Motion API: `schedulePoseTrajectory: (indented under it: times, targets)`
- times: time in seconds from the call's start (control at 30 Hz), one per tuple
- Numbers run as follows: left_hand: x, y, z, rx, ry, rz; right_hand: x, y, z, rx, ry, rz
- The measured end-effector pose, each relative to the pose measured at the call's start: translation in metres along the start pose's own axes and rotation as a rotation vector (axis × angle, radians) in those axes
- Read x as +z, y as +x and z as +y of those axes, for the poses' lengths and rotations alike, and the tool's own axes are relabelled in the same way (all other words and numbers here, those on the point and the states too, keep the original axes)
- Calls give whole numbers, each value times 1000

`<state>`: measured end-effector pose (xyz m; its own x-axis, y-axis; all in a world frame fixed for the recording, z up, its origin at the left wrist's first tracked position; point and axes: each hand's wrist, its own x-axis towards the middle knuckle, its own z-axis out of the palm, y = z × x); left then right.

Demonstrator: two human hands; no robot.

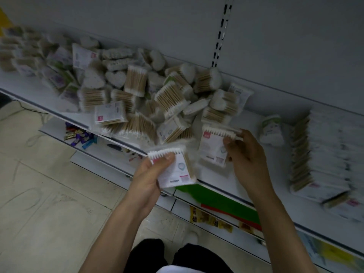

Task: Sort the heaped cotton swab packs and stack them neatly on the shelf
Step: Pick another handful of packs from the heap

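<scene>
White cotton tips line the far edge of both flat packs the person holds, so the wooden sticks in each run away from the body toward the shelf's back panel. The left hand [149,174] grasps one swab pack [174,167] from its left side, thumb curled over the printed label near the tips, label face up, the pack tilted a little clockwise and hanging just off the front lip of the shelf [273,174]. The right hand [249,154] pinches a second pack [213,147] by its right edge, thumb near the tip row, label also facing up; this pack sits over the shelf board, though whether its near edge touches the board I cannot tell. Behind and to the left of both lies the heap of packs [137,95], jumbled at every angle, some flat, some heart-shaped. On the right a neat stack [325,154] of flat packs sits with its stick ends facing left, blurred. A small rounded pack [270,129] stands between the stack and the right hand. Lower shelves carry yellow packets [210,219] and purple wrappers [80,134] above the tiled floor [49,174].
</scene>
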<state>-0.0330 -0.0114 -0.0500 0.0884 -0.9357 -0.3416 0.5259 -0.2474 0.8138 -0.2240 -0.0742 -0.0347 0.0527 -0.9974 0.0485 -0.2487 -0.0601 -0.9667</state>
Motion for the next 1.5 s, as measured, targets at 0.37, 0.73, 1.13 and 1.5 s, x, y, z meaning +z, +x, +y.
schedulePoseTrajectory:
  times: [0.37, 0.73, 1.13, 1.5]
  targets:
    - [-20, 26, 38, 193, 156, -208, 54, -9, -47, -73, 70, -266]
    - [-103, 76, 101, -128, -100, -376, 153, 17, -51, -24, -167, 555]
    - [-141, 92, 139, -405, -271, -478, 179, 5, -27, 401, 57, 806]
    - [-137, 88, 134, -448, -121, -654, 224, -39, -74, 140, 146, 731]
